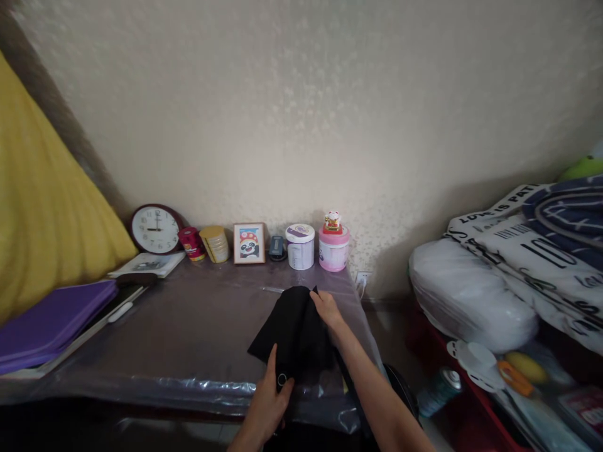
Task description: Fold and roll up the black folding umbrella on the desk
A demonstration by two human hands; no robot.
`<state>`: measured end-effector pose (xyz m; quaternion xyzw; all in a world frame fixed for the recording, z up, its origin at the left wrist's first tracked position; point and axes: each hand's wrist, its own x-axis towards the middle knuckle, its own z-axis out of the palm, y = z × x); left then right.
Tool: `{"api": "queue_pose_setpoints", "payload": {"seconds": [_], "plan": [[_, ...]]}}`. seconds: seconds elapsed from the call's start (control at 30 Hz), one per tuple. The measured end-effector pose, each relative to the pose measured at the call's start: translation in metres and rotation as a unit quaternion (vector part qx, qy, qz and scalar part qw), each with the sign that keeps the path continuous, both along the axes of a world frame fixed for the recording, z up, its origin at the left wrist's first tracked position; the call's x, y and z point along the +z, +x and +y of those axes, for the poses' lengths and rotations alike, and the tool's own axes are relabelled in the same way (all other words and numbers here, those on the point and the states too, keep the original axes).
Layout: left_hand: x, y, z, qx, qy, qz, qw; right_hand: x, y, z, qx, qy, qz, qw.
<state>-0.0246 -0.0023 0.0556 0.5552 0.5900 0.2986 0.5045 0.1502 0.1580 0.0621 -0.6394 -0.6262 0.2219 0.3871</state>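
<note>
A black folding umbrella (296, 326), its canopy loose and partly fanned out, lies over the front right of the table. My left hand (271, 398) is closed around its dark handle, near a round silver-ringed button (282, 378), with the index finger stretched along the fabric. Further up, my right hand (327, 311) pinches the edge of the canopy at its upper right, where a small pointed corner sticks up. The lower part of the handle is hidden by my left hand and the dark area below.
Along the wall stand a clock (156, 229), a panda picture frame (249, 243), a purple-lidded tub (300, 247) and a pink tub (334, 249) with a lucky cat figure. Purple folders (56, 320) lie left on the plastic-covered table (188, 326). A red bin (475, 408) stands at right.
</note>
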Motion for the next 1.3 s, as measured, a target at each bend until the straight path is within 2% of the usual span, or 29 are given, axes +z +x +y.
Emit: {"api": "queue_pose_setpoints", "payload": {"seconds": [0.23, 0.43, 0.73, 0.8, 0.93, 1.07, 1.17, 1.3], "plan": [[-0.005, -0.001, 0.001, -0.016, 0.030, 0.069, 0.997, 0.005, -0.027, 0.008, -0.008, -0.055, -0.056, 0.997], [-0.007, 0.001, 0.002, -0.050, 0.018, 0.153, 0.987, 0.008, -0.042, 0.003, -0.008, -0.086, -0.085, 0.993], [-0.018, 0.002, 0.006, -0.046, 0.021, 0.277, 0.960, 0.014, -0.062, -0.010, 0.070, -0.092, -0.127, 0.985], [-0.017, 0.003, 0.003, -0.026, 0.026, 0.269, 0.962, 0.015, -0.065, -0.013, 0.069, -0.084, -0.147, 0.983], [-0.006, 0.005, -0.005, 0.014, 0.056, 0.183, 0.981, 0.014, -0.071, -0.019, 0.063, -0.070, -0.180, 0.979], [-0.003, 0.004, -0.004, -0.039, 0.082, 0.167, 0.982, 0.012, -0.074, -0.025, 0.076, -0.035, -0.209, 0.974], [-0.011, 0.004, 0.000, -0.072, 0.083, 0.208, 0.972, 0.013, -0.071, -0.038, 0.123, 0.026, -0.186, 0.974], [-0.020, 0.003, 0.002, -0.062, 0.078, 0.233, 0.967, 0.012, -0.054, -0.074, 0.231, 0.134, -0.114, 0.957]]}}
